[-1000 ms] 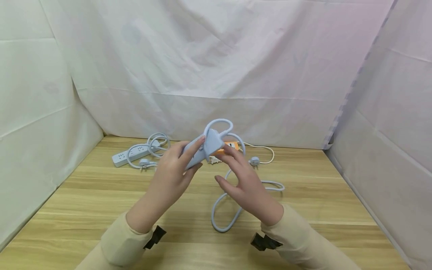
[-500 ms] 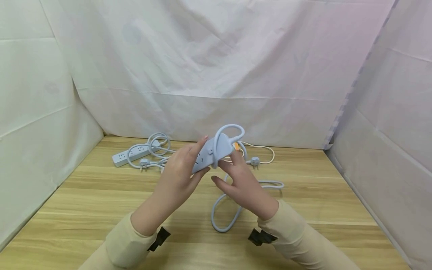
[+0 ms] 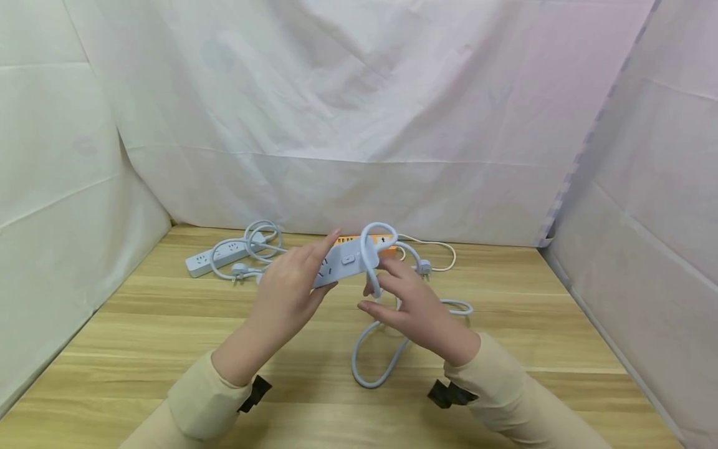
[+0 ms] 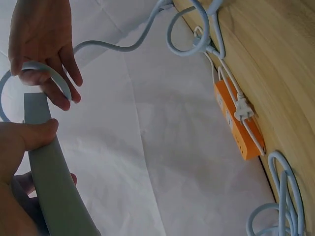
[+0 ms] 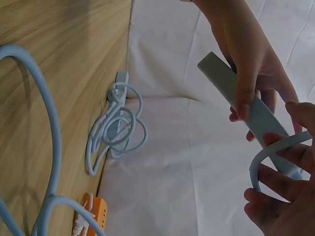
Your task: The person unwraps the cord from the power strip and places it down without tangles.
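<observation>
My left hand grips a pale blue power strip in the air, its thumb below and fingers above. Sockets and a switch on the strip show in the head view; its plain back faces the left wrist view. The strip's own cord leaves its right end and loops back across it. At this loop is my right hand, with fingers hooked through it and the cord lying across them. The right thumb stands apart from the fingers. More of the cord trails down to the table.
Behind the held strip lies an orange power strip with a white cord and plug. Another pale blue power strip with coiled cord sits back left. A blue plug rests back right. White cloth hangs around the table.
The strip has turned so its socket face shows, and its right end has moved down and rightward. The right fingers have gone from the strip's end to the cord loop.
</observation>
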